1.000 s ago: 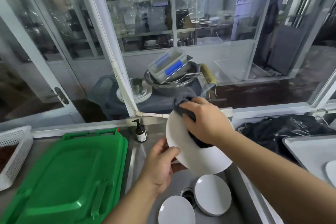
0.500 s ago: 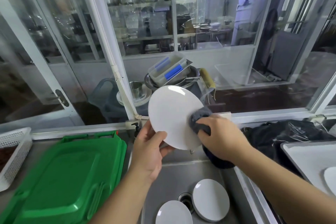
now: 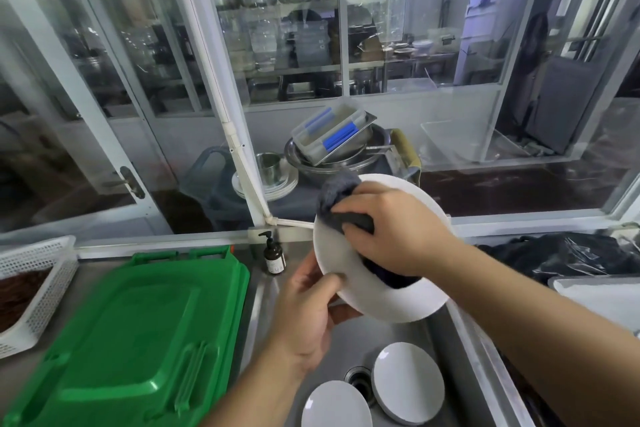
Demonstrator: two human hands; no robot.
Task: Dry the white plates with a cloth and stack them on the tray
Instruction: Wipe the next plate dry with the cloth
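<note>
My left hand (image 3: pixel 308 315) pinches the lower left rim of a tilted white plate (image 3: pixel 349 263) held above the sink (image 3: pixel 433 333). My right hand (image 3: pixel 391 229) clenches a grey cloth (image 3: pixel 336 198) against the plate's face. Two more white plates (image 3: pixel 408 381) lie in the sink; a green tray (image 3: pixel 138 333) sits left.

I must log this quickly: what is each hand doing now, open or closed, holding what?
Left hand: closed, gripping the white plate by its rim.
Right hand: closed, holding the dark cloth against the plate.
</note>
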